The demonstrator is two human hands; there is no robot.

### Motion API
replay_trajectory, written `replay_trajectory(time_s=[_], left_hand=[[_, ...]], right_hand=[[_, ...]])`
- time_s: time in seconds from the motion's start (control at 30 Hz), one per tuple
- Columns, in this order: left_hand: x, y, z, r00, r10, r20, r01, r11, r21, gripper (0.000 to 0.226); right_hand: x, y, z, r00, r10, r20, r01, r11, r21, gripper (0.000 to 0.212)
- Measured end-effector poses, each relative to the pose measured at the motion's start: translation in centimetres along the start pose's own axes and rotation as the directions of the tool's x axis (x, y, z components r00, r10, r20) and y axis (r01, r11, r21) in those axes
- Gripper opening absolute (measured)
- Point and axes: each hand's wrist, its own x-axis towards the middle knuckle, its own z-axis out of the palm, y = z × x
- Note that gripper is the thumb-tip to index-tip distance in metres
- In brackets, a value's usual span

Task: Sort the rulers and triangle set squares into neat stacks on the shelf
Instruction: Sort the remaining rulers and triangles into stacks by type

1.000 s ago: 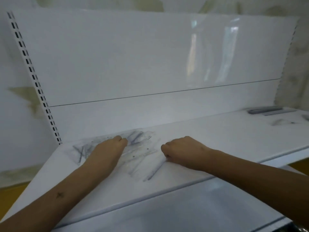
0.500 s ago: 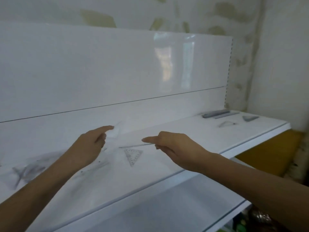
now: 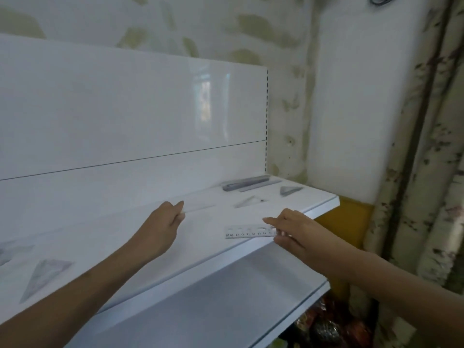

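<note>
My left hand [image 3: 160, 229] has come off the messy pile and now pinches a clear ruler [image 3: 198, 208] raised over the shelf [image 3: 206, 257]. My right hand [image 3: 293, 229] pinches a second ruler [image 3: 248, 232] lying near the front edge. Both look bound for the ruler stack [image 3: 244, 183] at the far right, so sorting is underway.

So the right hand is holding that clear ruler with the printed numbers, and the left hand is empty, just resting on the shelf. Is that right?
Not quite. The left hand is not empty: the head view shows it gripping the end of another clear ruler, which reaches out over the shelf. The right hand does hold the numbered ruler, as you said.
</note>
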Motion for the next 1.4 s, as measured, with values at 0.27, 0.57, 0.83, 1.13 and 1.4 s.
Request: replay_trajectory(time_s=[0.27,0.57,0.83,1.13,1.4], left_hand=[[8.7,4.2,6.7,0.994,0.022,0.105,-0.012,0.995,-0.097,0.038],[20.3,6.2,14.3,0.978,0.174,0.115,-0.163,0.982,-0.096,0.031],[25.4,9.4,18.9,0.959,0.267,0.090,-0.251,0.955,-0.159,0.038],[28.2,13.1,22.7,0.970,0.205,0.132,-0.211,0.977,0.032,0.037],[27.4,15.9,24.9,0.992,0.047,0.114,-0.067,0.983,0.173,0.030]], right_hand=[[0.1,11.3,-0.7,0.985,0.164,-0.055,-0.164,0.986,-0.003,0.034],[8.4,23.5,-1.3,0.944,0.320,-0.083,-0.316,0.947,0.065,0.024],[18.0,31.1,1.0,0.943,0.320,-0.090,-0.303,0.939,0.161,0.024],[29.1,35.0,6.1,1.000,0.004,0.012,-0.007,0.972,0.236,0.033],[35.7,35.2,10.5,0.954,-0.284,0.097,0.223,0.886,0.406,0.034]])
